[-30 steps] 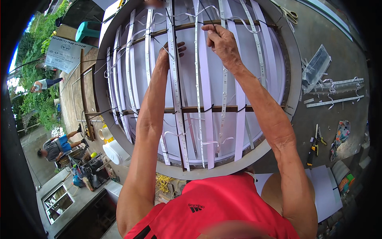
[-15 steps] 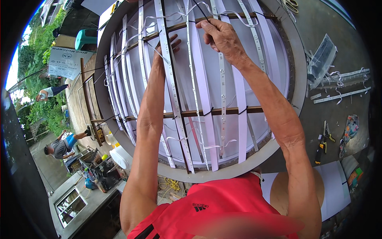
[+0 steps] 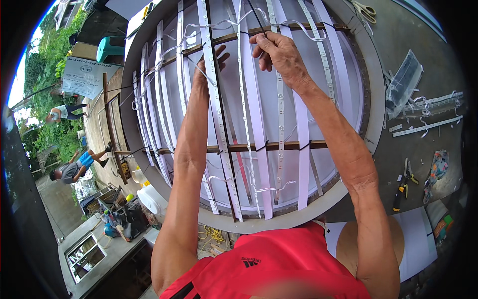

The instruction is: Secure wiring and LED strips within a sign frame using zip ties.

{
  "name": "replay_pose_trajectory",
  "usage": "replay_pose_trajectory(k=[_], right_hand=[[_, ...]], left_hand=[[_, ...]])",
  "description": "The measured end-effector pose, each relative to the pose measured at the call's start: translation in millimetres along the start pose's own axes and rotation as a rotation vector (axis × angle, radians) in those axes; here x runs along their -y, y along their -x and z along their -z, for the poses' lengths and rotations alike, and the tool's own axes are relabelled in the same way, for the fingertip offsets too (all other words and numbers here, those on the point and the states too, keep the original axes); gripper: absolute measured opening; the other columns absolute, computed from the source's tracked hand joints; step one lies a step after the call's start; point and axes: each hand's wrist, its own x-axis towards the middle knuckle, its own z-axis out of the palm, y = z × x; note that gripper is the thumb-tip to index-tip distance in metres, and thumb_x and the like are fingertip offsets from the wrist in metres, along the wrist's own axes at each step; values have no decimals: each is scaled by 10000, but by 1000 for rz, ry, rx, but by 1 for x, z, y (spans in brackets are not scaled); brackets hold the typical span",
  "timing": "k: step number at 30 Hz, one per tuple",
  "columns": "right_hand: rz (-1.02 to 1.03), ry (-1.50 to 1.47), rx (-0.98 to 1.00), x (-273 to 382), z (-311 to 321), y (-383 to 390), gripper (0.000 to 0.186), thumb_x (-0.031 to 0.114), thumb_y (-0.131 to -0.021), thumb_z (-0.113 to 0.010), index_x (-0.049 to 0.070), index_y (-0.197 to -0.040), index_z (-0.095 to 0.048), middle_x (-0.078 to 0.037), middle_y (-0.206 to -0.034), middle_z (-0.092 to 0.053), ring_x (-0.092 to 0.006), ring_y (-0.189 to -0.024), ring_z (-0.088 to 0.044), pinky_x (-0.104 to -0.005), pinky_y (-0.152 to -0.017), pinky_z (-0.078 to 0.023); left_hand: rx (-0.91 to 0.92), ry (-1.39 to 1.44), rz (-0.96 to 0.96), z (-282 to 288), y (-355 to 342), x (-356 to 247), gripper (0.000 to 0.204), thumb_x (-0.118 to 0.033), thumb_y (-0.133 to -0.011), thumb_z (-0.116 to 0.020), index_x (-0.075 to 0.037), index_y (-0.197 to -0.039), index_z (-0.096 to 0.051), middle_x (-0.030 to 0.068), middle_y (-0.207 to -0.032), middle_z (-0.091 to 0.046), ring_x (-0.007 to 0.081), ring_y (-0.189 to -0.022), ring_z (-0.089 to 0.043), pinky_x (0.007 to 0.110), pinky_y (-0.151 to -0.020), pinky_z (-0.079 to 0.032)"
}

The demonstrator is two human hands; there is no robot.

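Observation:
A large round grey frame lies in front of me, crossed by brown bars and rows of white LED strips. My left hand reaches in behind one strip below the upper bar, its fingers stretched out and partly hidden. My right hand, above the strips, pinches the end of a thin black cable tie between thumb and fingers. The cable tie runs up from the fingertips toward the frame's far part. Thin white wires loop between the strips, and black ties hold strips to the bars.
At right lie pliers, a yellow-and-black cutter, a clear plastic bag, loose LED strips and scissors. On the left are a green stool, a white container and two people farther off.
Both hands have stayed at nearly the same spots, the right shifting slightly down. The view has moved a little. One distant person at left has changed leg and arm position.

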Motion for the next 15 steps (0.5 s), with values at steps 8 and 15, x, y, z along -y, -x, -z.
replay_pose_trajectory(k=[8,15], right_hand=[[18,2,15,1,-6,-1,339,319,-985,-513,17,-1034,-659,-29,-724,-639,-61,-527,-587,-188,-458,-451],[-25,11,37,0,-3,3,328,310,-987,-511,24,-1038,-663,-19,-735,-645,-57,-543,-586,-183,-463,-445]], left_hand=[[175,298,46,-2,7,-4,580,-70,-752,-711,-105,-1309,-554,148,-1352,-556,317,-1120,-628,429,-774,-608],[187,460,70,5,14,-1,574,-13,-785,-642,-89,-1343,-528,162,-1393,-516,350,-1152,-603,484,-793,-610]])
